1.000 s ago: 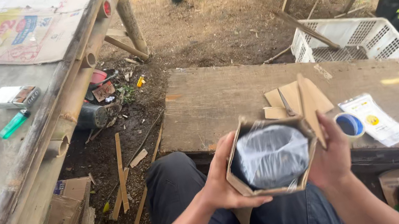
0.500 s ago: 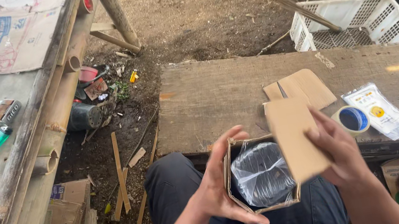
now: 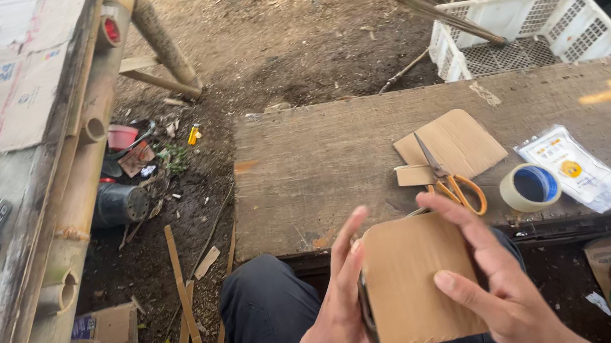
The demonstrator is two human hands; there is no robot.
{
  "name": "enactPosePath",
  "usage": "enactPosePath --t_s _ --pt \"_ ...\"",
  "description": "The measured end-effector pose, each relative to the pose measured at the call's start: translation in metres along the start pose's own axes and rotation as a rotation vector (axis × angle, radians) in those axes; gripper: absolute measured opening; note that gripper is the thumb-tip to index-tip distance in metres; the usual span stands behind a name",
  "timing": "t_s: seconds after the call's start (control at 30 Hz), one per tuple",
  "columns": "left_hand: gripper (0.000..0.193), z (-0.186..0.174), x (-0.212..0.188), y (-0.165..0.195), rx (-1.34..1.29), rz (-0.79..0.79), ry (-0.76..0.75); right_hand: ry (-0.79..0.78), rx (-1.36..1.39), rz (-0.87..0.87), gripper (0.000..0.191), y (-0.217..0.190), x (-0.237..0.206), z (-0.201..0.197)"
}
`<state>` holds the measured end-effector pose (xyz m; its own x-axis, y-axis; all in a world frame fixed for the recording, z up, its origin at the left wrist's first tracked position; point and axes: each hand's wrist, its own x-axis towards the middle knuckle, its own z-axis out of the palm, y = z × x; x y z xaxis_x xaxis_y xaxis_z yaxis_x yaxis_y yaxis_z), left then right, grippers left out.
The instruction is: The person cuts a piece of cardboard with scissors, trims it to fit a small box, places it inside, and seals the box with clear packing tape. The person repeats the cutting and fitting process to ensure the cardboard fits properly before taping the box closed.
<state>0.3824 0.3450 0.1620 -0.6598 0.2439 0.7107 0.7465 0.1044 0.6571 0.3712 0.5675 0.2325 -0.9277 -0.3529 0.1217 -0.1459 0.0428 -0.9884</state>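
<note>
We are holding a small brown cardboard box over our lap, just in front of the near edge of the wooden table. Our left hand is cupping the box's left side, fingers curled round its edge and thumb pressing near the top corner, so that grip is closed on the box. Our right hand is lying flatter across the box's front face and right side, fingers spread and pressing the flap down rather than pinching; it is in full contact, too. The box is standing with its long axis running up and away from us, its closed flap facing the camera, and both hands are equally near, one on each side. Just beyond the box on the table, the orange-handled scissors are lying on loose cardboard pieces, and the roll of tape is sitting to the right of them, nearer our right hand than our left. Further right, clear plastic packets are lying flat. What is inside the box we cannot tell, since the flap is covering it.
</note>
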Motion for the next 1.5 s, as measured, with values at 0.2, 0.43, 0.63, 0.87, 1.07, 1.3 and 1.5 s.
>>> enactPosePath --t_s 0.2,0.43,0.63,0.87,1.07,1.3,1.5 --pt "0.136 -0.009 -0.015 0.007 0.046 -0.053 -0.049 0.031 0.113 -0.062 0.067 0.019 -0.006 -0.001" --pt "0.133 -0.013 -0.032 0.01 -0.602 -0.312 0.043 0.372 0.837 -0.339 0.032 0.082 0.008 -0.079" --pt "0.118 0.01 0.018 -0.074 -0.565 -0.489 -0.011 0.525 0.25 -0.167 0.015 0.121 0.06 -0.061" --pt "0.045 0.056 0.06 -0.176 -0.787 -0.917 0.246 0.384 0.025 -0.335 0.039 0.093 0.074 -0.077" --pt "0.038 0.042 0.104 -0.256 -0.676 -1.048 0.419 0.264 0.135 -0.016 0.074 0.136 0.034 -0.065" --pt "0.046 0.034 0.051 -0.116 -0.364 -0.476 0.67 0.544 0.842 0.583 0.088 0.119 -0.036 -0.004" --pt "0.028 -0.067 0.045 0.029 0.122 -0.217 -0.27 0.033 0.305 -0.21 0.108 0.113 -0.059 0.021"
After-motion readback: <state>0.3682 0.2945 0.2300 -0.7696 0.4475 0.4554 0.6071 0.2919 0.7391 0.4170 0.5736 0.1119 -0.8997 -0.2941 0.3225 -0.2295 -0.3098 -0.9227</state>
